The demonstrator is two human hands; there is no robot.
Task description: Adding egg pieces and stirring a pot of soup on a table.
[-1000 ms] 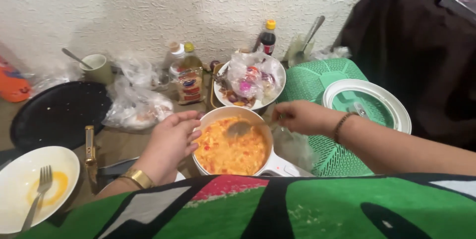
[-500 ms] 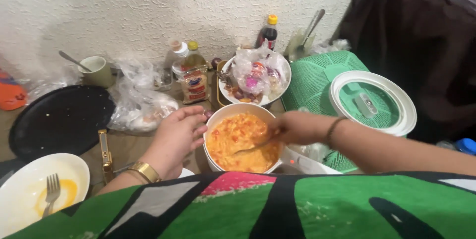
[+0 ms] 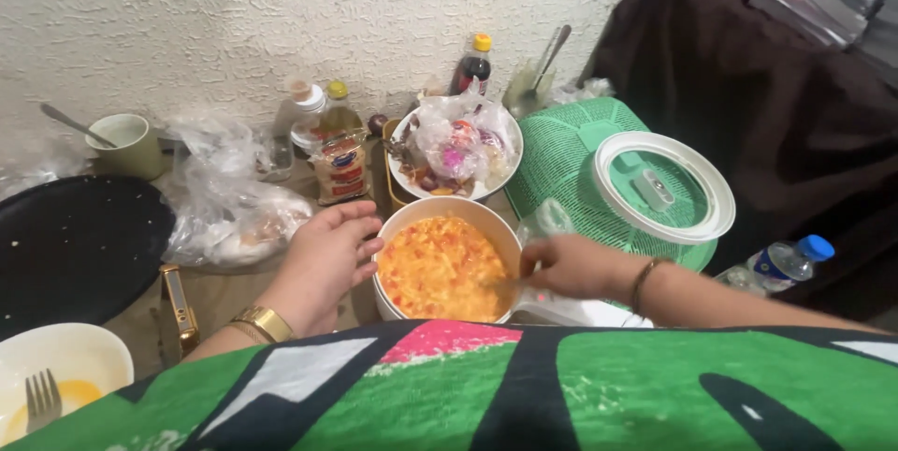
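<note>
A white electric pot [image 3: 404,215] holds an orange and red egg-and-tomato mix [image 3: 440,266]. My left hand [image 3: 323,259], with a gold watch on the wrist, rests against the pot's left wall, fingers apart and holding nothing. At the pot's right rim my right hand [image 3: 572,266], with a bead bracelet, is closed on a spoon handle; the spoon's bowl [image 3: 498,284] dips into the food and barely shows.
Behind the pot: a plate [image 3: 412,184] of plastic-wrapped scraps, a dark sauce bottle [image 3: 474,64], an oil bottle [image 3: 340,142]. A green basket [image 3: 571,161] with a round lid [image 3: 664,187] stands right, a water bottle [image 3: 786,262] beyond. Left: plastic bags [image 3: 224,208], cup [image 3: 126,144], black tray [image 3: 70,245], bowl with fork [image 3: 51,390].
My right hand has drawn the spoon from the pot's far side toward its near right rim. The view has shifted right. My left hand has stayed at the pot's left side.
</note>
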